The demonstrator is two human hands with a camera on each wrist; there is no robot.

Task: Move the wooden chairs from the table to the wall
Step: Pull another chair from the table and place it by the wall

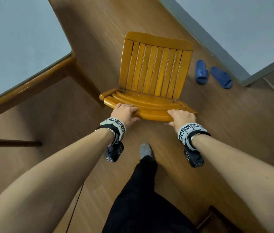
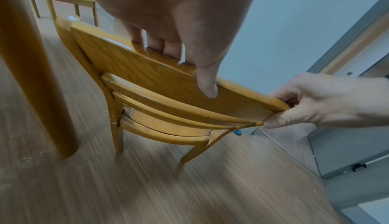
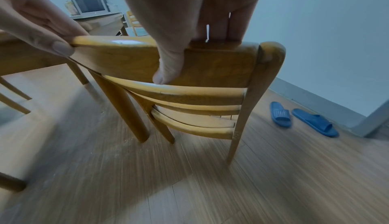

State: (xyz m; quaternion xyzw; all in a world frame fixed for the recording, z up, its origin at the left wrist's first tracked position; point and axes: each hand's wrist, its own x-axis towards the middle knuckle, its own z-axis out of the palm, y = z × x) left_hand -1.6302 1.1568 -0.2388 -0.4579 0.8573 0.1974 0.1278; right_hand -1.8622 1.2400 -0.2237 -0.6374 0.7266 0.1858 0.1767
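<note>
Wood-plank floor [image 1: 216, 125] fills the head view; on it we record a wooden chair [image 1: 153, 69] between the table [image 1: 25, 84] and the wall [image 1: 243, 26]. Left hand [image 1: 124, 112] and right hand [image 1: 180, 117] both grip its top rail. Left wrist view: fingers over the rail, thumb behind. Right wrist view: same grasp; blue slippers [image 3: 303, 117] lie near the wall.

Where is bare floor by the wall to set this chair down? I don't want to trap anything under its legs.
Both hands, left hand and right hand, grip the chair. Bare floor lies beyond it, between table and wall. Right of it, the blue slippers crowd the wall corner.
</note>
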